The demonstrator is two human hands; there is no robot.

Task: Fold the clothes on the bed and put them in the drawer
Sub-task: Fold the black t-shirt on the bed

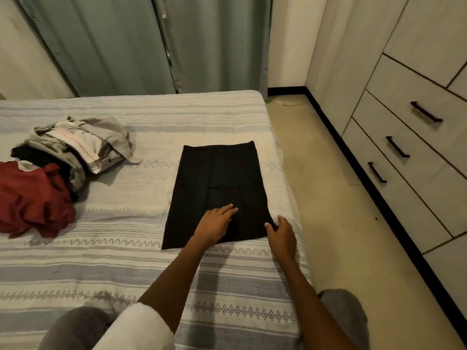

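— Skirt first: where does it lie?

— Black skirt (217,188) is spread flat on the bed (126,261), near the bed's right edge, its narrower end towards the far edge and its wider hem towards the near edge.

— And the hands?

— Left hand (214,223) rests palm down on the skirt near the hem, fingers straight and close together, pointing to the far right. Right hand (281,234) is at the skirt's near right corner, just by the bed's right edge; its thumb and fingers are curled at the cloth's edge, and they seem to pinch that corner, though the dark fabric makes the exact grip hard to read.

— Other clothes?

— Towards the bed's left edge there is a loose heap: a grey garment (83,145) with a pale strip edged in red on top, something black under it, and a dark red garment (32,198) crumpled nearer the near edge, touching the heap. All of it is well apart from the skirt.

— Drawers?

— A pale wardrobe unit stands across a strip of floor (328,185) to the right of the bed. Its drawers (394,157) are all closed, each with a dark bar handle. Grey-green curtains (156,41) hang beyond the bed's far edge.

— Anything of the person besides the hands?

— Bare forearms, a white sleeve (136,327) on the left arm, and grey-clad knees at the near edge.
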